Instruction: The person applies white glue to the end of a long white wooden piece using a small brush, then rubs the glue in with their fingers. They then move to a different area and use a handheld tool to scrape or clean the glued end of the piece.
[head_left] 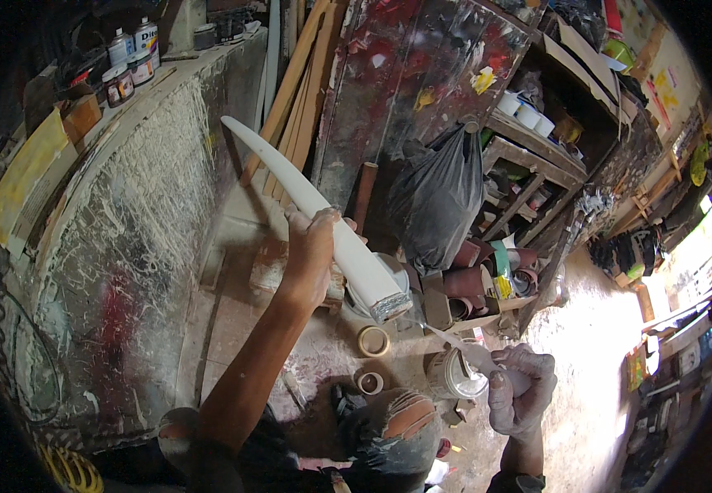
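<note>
My left hand (311, 251) is wrapped round a long white curved piece shaped like a tusk (294, 185). Its narrow tip points up and to the left, and its wide, squared end with a rough grey face tilts down to the right. My right hand (522, 389), dusted with pale powder, is closed round a whitish tapered tool with a thin tip (473, 353). That tip points toward the wide end of the white piece, with a small gap between them. The tool's kind is unclear, as my fingers cover its back part.
Below the right hand's tool stands a white bucket (454, 374). A roll of tape (373, 341) and a small cup (369, 382) lie on the floor. A black plastic bag (438, 197) hangs ahead, above a box of brownish rolls (467, 283). Cans (118, 85) line the left ledge.
</note>
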Demonstrator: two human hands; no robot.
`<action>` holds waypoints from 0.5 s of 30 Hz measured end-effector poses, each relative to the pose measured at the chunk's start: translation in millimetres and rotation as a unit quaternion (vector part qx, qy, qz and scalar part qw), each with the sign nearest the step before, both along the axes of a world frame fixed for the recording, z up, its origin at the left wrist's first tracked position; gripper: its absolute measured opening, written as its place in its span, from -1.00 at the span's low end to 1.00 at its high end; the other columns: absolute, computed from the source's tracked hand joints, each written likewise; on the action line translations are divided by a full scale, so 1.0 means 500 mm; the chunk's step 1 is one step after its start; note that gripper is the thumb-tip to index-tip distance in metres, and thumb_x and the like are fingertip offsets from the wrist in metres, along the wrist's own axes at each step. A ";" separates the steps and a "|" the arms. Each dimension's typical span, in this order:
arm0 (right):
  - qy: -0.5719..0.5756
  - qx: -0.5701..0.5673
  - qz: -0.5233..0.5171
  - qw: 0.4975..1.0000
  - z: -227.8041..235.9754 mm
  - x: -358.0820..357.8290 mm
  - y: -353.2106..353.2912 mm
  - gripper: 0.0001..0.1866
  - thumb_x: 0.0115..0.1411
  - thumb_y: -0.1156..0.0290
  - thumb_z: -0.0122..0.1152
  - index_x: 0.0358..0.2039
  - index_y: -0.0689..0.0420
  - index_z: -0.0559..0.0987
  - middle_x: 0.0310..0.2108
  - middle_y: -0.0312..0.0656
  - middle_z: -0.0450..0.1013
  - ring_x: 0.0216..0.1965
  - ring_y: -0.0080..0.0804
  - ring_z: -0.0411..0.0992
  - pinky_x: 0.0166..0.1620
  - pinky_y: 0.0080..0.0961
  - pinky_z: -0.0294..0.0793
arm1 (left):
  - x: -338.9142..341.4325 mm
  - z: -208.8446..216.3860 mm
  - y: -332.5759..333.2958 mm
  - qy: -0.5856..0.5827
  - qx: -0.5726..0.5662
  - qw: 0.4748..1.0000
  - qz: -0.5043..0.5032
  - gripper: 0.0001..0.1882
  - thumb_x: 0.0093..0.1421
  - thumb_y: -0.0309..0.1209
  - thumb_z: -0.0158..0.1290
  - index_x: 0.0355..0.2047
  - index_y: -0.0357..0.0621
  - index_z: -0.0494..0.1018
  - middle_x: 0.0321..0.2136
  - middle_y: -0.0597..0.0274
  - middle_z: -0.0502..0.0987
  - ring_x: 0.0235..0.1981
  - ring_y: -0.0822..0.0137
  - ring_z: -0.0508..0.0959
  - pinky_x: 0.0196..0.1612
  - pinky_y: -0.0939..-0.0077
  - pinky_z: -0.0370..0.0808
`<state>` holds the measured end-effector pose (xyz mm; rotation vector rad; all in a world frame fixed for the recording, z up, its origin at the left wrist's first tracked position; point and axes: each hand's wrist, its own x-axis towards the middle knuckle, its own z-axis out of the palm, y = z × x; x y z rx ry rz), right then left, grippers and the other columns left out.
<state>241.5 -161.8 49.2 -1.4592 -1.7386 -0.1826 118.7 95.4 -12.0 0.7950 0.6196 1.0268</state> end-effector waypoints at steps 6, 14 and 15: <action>0.001 0.000 0.013 1.000 0.000 -0.001 0.001 -0.72 0.08 0.58 0.18 -0.23 0.34 0.33 -0.48 0.01 0.51 -0.62 -0.28 0.44 -0.49 -0.41 0.45 | 0.001 0.001 -0.004 0.000 0.005 1.000 0.014 -0.73 0.20 -0.43 -0.12 -0.18 -0.44 0.22 -0.40 -0.03 0.43 -0.49 0.16 0.55 -0.38 0.29 0.59; 0.012 0.010 -0.004 1.000 -0.008 -0.002 -0.003 -0.74 0.09 0.59 0.16 -0.24 0.35 0.33 -0.46 0.04 0.52 -0.61 -0.25 0.45 -0.48 -0.38 0.46 | 0.001 -0.012 0.005 -0.013 -0.008 1.000 -0.001 -0.71 0.23 -0.41 -0.08 -0.11 -0.32 0.20 -0.37 0.02 0.42 -0.42 0.17 0.53 -0.35 0.27 0.57; 0.011 0.009 -0.004 1.000 -0.007 -0.002 -0.004 -0.74 0.09 0.59 0.16 -0.24 0.35 0.33 -0.46 0.04 0.52 -0.60 -0.25 0.46 -0.48 -0.38 0.46 | 0.001 -0.013 0.005 -0.012 -0.006 1.000 0.001 -0.70 0.23 -0.41 -0.08 -0.10 -0.33 0.20 -0.37 0.02 0.42 -0.42 0.18 0.53 -0.35 0.28 0.56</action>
